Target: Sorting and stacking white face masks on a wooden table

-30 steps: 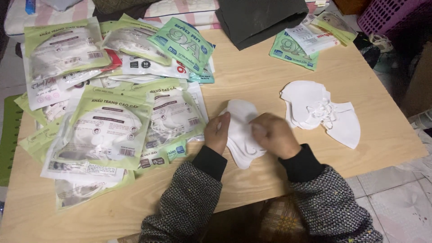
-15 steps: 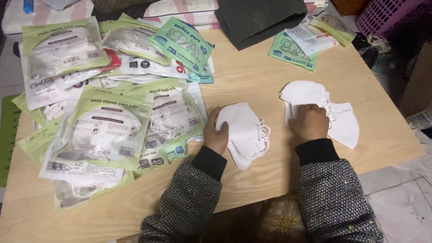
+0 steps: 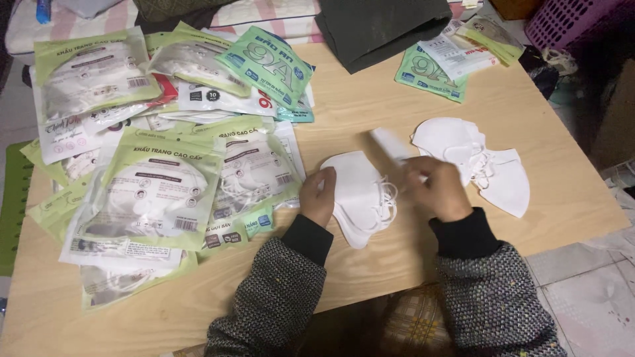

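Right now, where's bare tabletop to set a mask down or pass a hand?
Free: the wood strip along the near table edge between the sleeves, the far-centre patch between the green packets and the loose mask pile, and the right corner beyond that pile. Crowded: the whole left half under bagged masks. The left hand pins the centre stack; the right hand lifts one mask.

Light wooden table [image 3: 370,99], pale tiled floor [image 3: 595,291] at lower right, purple plastic basket [image 3: 569,20] at top right, dark folded cloth [image 3: 383,26] at the table's far edge, striped pink-and-white fabric [image 3: 264,10] behind, dim indoor light
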